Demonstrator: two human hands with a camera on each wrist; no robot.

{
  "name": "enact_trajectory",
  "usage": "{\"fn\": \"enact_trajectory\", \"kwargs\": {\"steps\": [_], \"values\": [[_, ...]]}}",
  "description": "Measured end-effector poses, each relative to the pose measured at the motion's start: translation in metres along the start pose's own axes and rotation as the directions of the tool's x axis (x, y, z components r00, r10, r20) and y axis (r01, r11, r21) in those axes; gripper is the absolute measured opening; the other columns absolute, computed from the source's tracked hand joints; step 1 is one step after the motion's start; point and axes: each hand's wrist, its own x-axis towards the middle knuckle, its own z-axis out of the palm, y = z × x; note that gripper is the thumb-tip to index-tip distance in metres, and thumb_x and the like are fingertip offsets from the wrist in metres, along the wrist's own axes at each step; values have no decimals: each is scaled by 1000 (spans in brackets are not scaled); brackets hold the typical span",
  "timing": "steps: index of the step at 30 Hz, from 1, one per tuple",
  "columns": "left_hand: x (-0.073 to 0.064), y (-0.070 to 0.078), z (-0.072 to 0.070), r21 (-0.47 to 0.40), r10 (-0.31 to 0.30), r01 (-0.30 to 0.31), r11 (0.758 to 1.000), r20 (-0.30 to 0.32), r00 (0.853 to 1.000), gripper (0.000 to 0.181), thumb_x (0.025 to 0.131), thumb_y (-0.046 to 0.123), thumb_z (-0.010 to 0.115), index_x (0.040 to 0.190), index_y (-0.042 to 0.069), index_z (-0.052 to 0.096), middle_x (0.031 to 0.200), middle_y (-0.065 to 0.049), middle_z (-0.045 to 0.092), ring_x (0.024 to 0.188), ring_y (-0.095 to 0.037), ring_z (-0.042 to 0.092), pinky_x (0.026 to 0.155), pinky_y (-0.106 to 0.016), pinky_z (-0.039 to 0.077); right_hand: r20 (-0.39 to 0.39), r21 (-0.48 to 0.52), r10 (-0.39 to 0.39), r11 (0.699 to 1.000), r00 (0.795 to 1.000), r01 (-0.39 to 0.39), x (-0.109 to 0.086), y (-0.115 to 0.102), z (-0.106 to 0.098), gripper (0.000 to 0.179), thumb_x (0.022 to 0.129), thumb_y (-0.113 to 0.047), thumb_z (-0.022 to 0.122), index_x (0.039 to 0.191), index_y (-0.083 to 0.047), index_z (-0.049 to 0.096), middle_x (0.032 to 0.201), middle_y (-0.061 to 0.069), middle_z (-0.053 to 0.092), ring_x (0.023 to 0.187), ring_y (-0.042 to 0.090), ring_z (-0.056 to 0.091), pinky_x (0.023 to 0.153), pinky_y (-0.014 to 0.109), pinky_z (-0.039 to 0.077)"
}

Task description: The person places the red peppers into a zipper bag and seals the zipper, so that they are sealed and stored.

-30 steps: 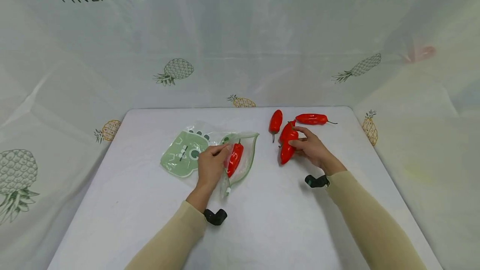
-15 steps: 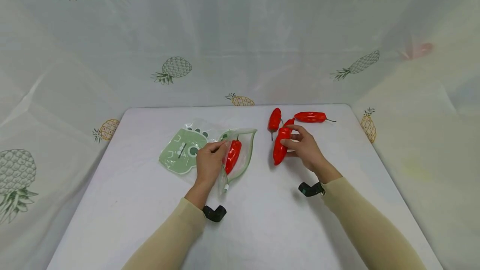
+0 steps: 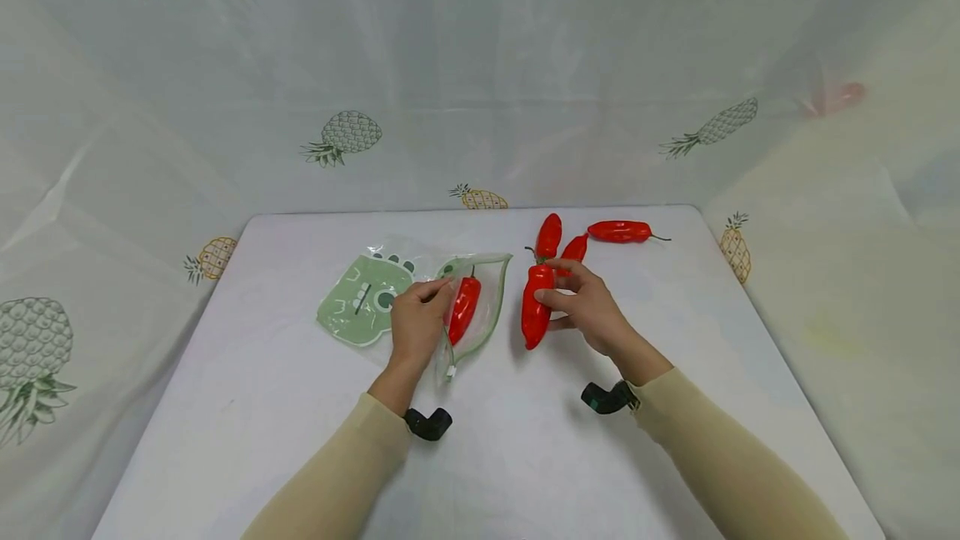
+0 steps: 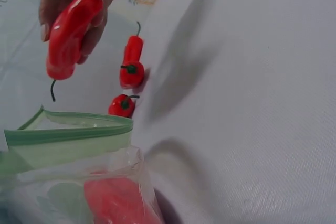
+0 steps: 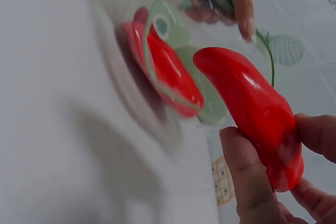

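My left hand (image 3: 418,322) pinches the edge of a clear zip bag (image 3: 367,297) with a green cartoon-animal print. Its green-rimmed mouth (image 4: 73,136) gapes toward the right. Inside lies a red pepper (image 3: 464,312), its dark stem toward the back. My right hand (image 3: 588,311) holds a second red pepper (image 3: 536,315) between thumb and fingers, above the table and just right of the bag's mouth. In the right wrist view, that pepper's (image 5: 252,111) pointed end faces the opening.
Three more red peppers lie at the back right: one upright in view (image 3: 550,232), one slanted (image 3: 574,250) beside the right fingers, and one sideways (image 3: 621,231). The white table (image 3: 517,457) ends at a pineapple-printed curtain (image 3: 570,132).
My right hand has lifted its pepper away from the others and carried it left, toward the bag. The left hand keeps its pinch on the bag in nearly the same spot.
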Motion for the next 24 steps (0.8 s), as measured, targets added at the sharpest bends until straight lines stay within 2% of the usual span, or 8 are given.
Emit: {"fn": "enact_trajectory", "kwargs": {"steps": [8, 17, 20, 24], "values": [[0, 3, 0, -9, 21, -21, 1000, -15, 1000, 24, 101, 26, 72, 120, 16, 82, 112, -7, 77, 100, -22, 69, 80, -22, 58, 102, 29, -33, 999, 994, 31, -14, -7, 27, 65, 97, -14, 75, 154, -9, 44, 141, 26, 52, 109, 36, 70, 73, 46, 65], [1, 5, 4, -37, 30, -31, 999, -36, 999, 23, 99, 25, 74, 117, 14, 83, 109, -8, 78, 99, -21, 70, 77, -18, 56, 98, 42, -40, 998, 994, 36, -25, -15, 45, 63, 94, -12, 76, 150, -10, 47, 135, 25, 55, 107, 36, 70, 70, 47, 65], [-1, 6, 6, -56, 37, -39, 998, -30, 999, 22, 97, 24, 76, 114, 12, 83, 108, -8, 78, 100, -21, 71, 77, -17, 56, 107, 39, -45, 998, 993, 41, -22, -18, 52, 64, 93, -12, 77, 150, -10, 48, 135, 24, 56, 109, 37, 70, 70, 46, 65], [-6, 7, 8, -62, 44, -44, 997, -5, 999, 22, 97, 24, 76, 115, 14, 83, 106, -8, 78, 100, -21, 70, 76, -17, 56, 82, 54, -45, 998, 996, 40, -13, -18, 61, 64, 94, -13, 78, 150, -11, 48, 135, 23, 57, 110, 36, 70, 69, 45, 65]]}}
